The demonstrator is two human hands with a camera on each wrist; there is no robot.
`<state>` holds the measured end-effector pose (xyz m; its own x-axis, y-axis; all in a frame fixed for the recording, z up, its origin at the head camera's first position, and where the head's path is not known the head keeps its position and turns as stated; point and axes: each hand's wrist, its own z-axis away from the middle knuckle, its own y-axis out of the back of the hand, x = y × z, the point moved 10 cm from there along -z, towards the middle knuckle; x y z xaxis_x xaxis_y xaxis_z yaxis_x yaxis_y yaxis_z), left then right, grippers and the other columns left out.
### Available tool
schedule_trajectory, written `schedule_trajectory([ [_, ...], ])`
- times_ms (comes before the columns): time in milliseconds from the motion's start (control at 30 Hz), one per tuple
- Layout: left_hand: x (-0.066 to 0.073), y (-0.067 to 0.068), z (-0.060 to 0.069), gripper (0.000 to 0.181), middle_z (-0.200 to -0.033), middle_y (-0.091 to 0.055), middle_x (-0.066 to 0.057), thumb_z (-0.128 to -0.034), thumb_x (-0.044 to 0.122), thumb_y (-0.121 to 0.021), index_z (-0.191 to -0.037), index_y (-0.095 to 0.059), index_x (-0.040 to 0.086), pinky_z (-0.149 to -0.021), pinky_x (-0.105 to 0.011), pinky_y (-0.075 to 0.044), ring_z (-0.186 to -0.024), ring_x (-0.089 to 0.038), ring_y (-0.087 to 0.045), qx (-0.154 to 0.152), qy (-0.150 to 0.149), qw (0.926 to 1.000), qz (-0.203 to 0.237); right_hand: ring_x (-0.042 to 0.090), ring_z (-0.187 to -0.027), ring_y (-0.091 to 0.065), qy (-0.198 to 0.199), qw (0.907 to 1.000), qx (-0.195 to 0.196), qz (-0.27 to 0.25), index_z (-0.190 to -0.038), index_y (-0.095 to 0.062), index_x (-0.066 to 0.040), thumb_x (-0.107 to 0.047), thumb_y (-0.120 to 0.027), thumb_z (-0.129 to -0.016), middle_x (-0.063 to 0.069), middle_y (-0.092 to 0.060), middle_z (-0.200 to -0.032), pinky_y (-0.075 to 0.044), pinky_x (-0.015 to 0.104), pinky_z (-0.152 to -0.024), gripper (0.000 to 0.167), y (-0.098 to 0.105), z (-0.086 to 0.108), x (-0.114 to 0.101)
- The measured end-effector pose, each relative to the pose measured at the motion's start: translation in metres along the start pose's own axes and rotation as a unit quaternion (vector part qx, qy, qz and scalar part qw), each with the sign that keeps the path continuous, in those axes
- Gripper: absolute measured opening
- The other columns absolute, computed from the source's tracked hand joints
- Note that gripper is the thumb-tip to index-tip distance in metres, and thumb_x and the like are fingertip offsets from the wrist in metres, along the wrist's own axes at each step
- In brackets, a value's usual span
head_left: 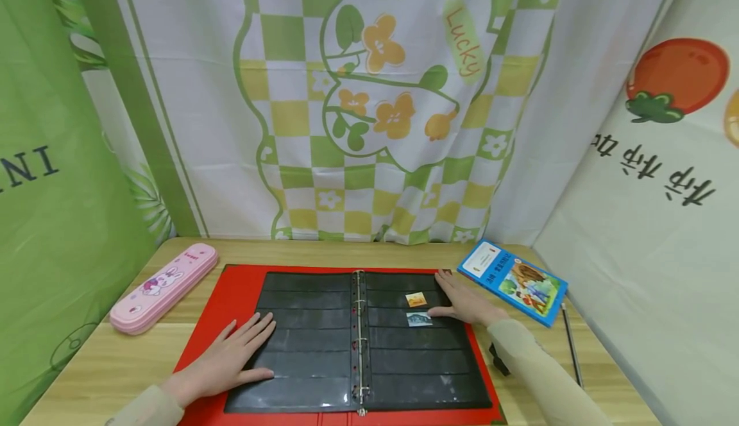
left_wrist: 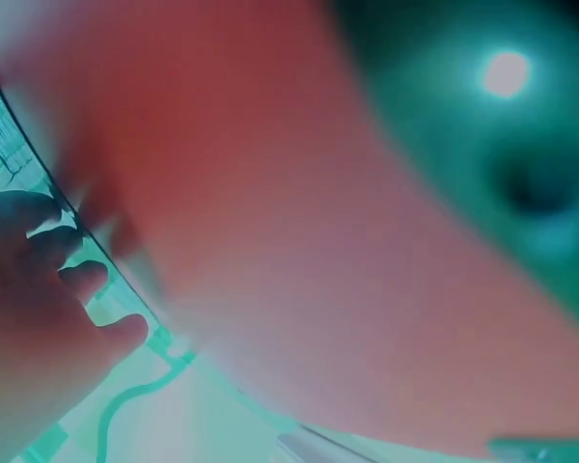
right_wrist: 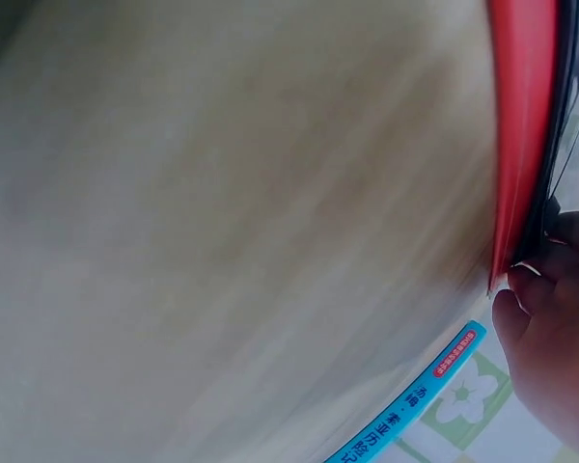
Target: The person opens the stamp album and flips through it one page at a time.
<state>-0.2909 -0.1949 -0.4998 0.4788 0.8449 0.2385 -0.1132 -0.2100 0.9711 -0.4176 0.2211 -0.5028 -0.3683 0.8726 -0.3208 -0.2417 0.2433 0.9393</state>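
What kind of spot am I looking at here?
Probably a study or hobby desk in a curtained-off nook: printed cloth hangs right behind a wood-grain table, which holds an open red binder with black pocket pages and a blue illustrated book.

Pale glare on the black pages [head_left: 314, 340]

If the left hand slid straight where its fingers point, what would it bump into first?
The left hand would probably meet the metal ring spine near its far end, after crossing the black left page; depth is unclear, so it might miss.
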Motion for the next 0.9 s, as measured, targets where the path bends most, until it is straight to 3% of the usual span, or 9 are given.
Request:
schedule_trajectory([
  [367, -0.002, -0.003, 0.0, 0.097, -0.162, -0.033, -0.011, -0.0837, 0.075, -0.054, -0.154, -0.037, 0.01, -0.113, -0.072, -0.023, -0.148, -0.041, -0.032, -0.021, 0.016, 0.9996, 0.01, 0.047, -0.148, -0.027, 0.009, 0.9993, 0.036, -0.001, -0.156, -0.025, 0.0, -0.061, -0.066, -0.085, 0.026, -0.027, -0.16, -0.03, 0.062, -0.116, 0.102, 0.007, 0.004, -0.005],
  [633, -0.001, -0.005, 0.0, 0.097, -0.162, -0.032, -0.013, -0.0841, 0.074, -0.055, -0.154, -0.036, 0.009, -0.112, -0.073, -0.024, -0.148, -0.042, -0.032, -0.027, 0.018, 0.9992, 0.023, 0.049, -0.142, -0.035, 0.015, 0.9968, 0.075, 0.023, -0.149, -0.04, 0.0, -0.065, -0.071, -0.079, 0.023, -0.046, -0.15, -0.036, 0.062, -0.111, 0.101, 0.014, 0.002, -0.005],
  [900, 0.001, -0.004, 0.0, 0.096, -0.161, -0.033, -0.014, -0.0847, 0.074, -0.054, -0.153, -0.037, 0.008, -0.111, -0.072, -0.025, -0.147, -0.043, -0.032, -0.02, 0.009, 0.9995, 0.022, 0.037, -0.122, -0.056, 0.039, 0.996, 0.081, -0.001, -0.144, -0.045, 0.003, -0.056, -0.077, -0.078, 0.024, -0.055, -0.136, -0.047, 0.054, -0.1, 0.094, 0.02, 0.001, -0.01],
])
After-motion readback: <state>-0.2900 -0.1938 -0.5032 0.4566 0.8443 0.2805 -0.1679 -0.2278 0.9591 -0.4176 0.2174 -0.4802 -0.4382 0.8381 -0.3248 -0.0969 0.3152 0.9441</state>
